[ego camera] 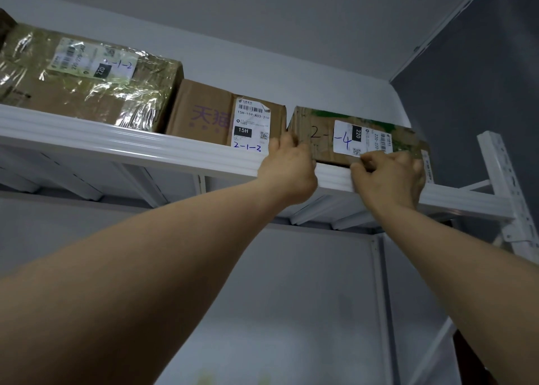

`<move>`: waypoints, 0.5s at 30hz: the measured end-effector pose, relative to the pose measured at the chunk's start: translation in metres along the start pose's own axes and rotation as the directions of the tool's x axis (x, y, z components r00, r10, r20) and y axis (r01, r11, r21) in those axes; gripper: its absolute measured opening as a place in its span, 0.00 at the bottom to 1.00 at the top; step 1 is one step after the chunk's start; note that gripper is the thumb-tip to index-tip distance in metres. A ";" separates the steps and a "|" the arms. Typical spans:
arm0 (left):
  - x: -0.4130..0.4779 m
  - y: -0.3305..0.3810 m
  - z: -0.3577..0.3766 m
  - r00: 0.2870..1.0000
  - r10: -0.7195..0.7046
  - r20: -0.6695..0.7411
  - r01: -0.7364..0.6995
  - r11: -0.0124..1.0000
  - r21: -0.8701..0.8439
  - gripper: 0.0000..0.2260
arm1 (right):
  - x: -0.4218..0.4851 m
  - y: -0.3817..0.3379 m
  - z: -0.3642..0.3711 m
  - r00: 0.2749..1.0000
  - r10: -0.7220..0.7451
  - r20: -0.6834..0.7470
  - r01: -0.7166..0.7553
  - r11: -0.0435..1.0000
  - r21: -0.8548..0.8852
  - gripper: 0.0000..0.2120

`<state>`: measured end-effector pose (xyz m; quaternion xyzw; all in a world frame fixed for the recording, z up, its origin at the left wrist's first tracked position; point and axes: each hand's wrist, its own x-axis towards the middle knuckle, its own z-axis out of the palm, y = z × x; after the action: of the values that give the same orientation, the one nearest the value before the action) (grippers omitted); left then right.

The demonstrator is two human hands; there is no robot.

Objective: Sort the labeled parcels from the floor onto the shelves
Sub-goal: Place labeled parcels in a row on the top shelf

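Top shelf [116, 139], white, seen from below. Far L: box 2-1-2 [87, 93], big, wrapped in shiny tape, label facing out. Next to it, touching: box 2-1-3 [210, 113], plain cardboard w/ purple print, label at its R end. L hand [287, 170] grips lower L corner of box 2-1-4 [320, 134], fingers curled round it. That box sits at the shelf's front edge, just beside 2-1-3, label facing out. R hand [390, 177] holds its bottom front edge, fingers curled. Far R: post [501, 166] w/ holes.
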<state>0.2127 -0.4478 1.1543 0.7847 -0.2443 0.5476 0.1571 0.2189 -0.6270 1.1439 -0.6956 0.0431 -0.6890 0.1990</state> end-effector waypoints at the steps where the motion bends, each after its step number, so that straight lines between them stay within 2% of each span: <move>1: 0.000 -0.001 0.000 0.999 -0.014 0.034 0.014 1.000 0.022 0.15 | -0.001 -0.001 0.002 1.000 -0.013 0.011 0.013 1.000 0.006 0.17; 4: 0.001 0.000 0.001 0.993 -0.050 0.109 0.039 0.994 0.106 0.20 | -0.003 -0.004 0.006 0.999 -0.024 0.037 0.023 0.999 0.026 0.18; 8: 0.003 0.000 0.003 0.987 -0.071 0.146 0.053 0.991 0.122 0.25 | -0.004 -0.006 0.011 0.998 -0.038 0.055 0.037 0.999 0.015 0.20; 15: -0.001 -0.009 0.002 0.989 -0.010 0.145 -0.007 0.993 0.118 0.28 | -0.005 -0.011 0.019 0.997 -0.036 0.072 0.037 0.999 -0.010 0.20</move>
<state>0.2188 -0.4408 1.1533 0.8307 -0.2217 0.5022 0.0925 0.2353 -0.6112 1.1437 -0.7217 0.0271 -0.6668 0.1837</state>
